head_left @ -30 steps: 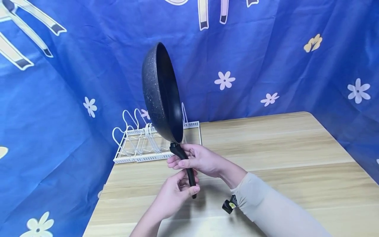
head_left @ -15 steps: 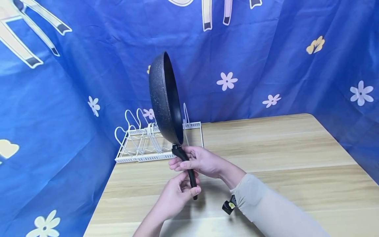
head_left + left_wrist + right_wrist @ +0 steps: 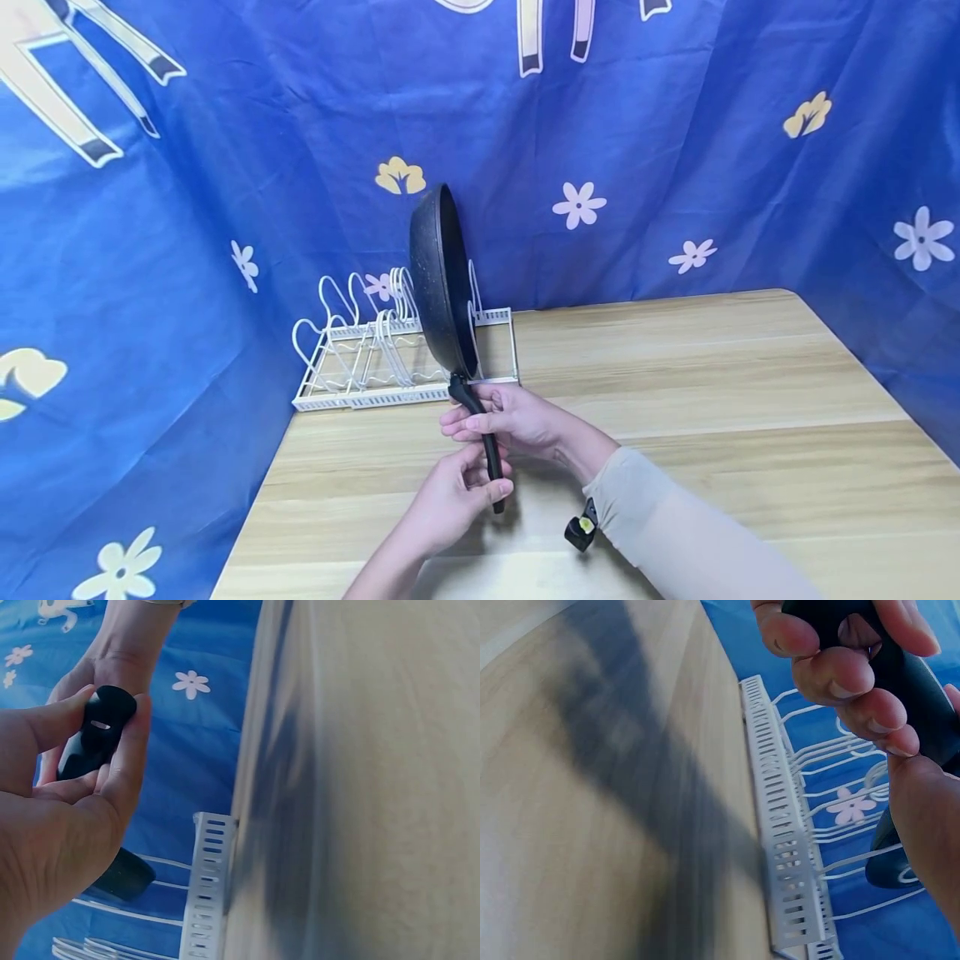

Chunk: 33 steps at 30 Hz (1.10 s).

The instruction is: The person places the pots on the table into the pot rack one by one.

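Both hands hold a dark speckled frying pan (image 3: 435,279) by its black handle (image 3: 491,454). The pan stands on edge, tilted slightly left, with its inside facing right. My right hand (image 3: 521,421) grips the handle near the pan body, thumb on the near side. Lower down, my left hand (image 3: 453,492) pinches the handle's end, also seen as the black handle tip (image 3: 109,712) in the left wrist view. The pan's lower edge overlaps the right part of a white wire rack (image 3: 408,397), among its upright loops. Part of the rack is hidden behind the pan.
The rack's slotted side rail (image 3: 780,825) fills the middle of the right wrist view. A wooden table (image 3: 712,375) extends to the right. Blue patterned cloth (image 3: 637,125) hangs behind and at both sides. A small black device (image 3: 581,529) is strapped under the right sleeve.
The pan has moved down and to the right in the head view, away from its higher place to the rack's level. Both hands moved slightly with it, keeping their hold on the handle.
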Each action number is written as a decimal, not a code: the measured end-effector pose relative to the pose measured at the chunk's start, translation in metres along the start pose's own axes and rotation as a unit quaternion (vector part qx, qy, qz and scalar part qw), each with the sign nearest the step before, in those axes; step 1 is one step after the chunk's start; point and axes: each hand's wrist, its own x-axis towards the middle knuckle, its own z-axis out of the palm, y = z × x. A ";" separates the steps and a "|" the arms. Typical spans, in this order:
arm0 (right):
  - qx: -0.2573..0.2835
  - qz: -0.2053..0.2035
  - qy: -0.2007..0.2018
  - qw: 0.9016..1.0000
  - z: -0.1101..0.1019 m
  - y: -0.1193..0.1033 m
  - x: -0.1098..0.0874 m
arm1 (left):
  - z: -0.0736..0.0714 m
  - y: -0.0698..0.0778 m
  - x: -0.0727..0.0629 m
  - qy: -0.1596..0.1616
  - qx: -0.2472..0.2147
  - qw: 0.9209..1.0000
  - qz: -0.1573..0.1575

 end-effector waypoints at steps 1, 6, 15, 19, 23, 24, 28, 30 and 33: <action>0.001 0.001 0.002 1.000 -0.001 0.002 0.001 | 0.000 -0.002 0.001 -0.001 -0.003 1.000 -0.003; 0.002 0.001 0.009 1.000 -0.009 0.010 0.005 | -0.001 -0.009 0.005 -0.003 -0.015 1.000 -0.008; 0.015 0.009 0.010 1.000 -0.015 0.020 0.009 | -0.002 -0.015 0.008 -0.018 -0.061 0.998 -0.030; 0.020 0.017 0.015 1.000 -0.016 0.024 0.010 | -0.003 -0.017 0.008 -0.021 -0.072 0.997 -0.034; 0.027 0.017 0.018 0.999 -0.017 0.027 0.012 | -0.004 -0.019 0.008 -0.021 -0.077 0.996 -0.037; 0.027 0.016 0.018 0.999 -0.017 0.028 0.013 | -0.004 -0.019 0.009 -0.021 -0.076 0.996 -0.038; 0.030 0.020 0.024 0.999 -0.019 0.029 0.016 | -0.005 -0.020 0.010 -0.017 -0.069 0.996 -0.047; 0.026 0.027 0.035 0.999 -0.019 0.029 0.017 | -0.006 -0.020 0.011 -0.015 -0.061 0.997 -0.048; 0.009 0.041 0.063 0.997 -0.018 0.027 0.018 | -0.007 -0.022 0.012 -0.011 -0.050 0.997 -0.051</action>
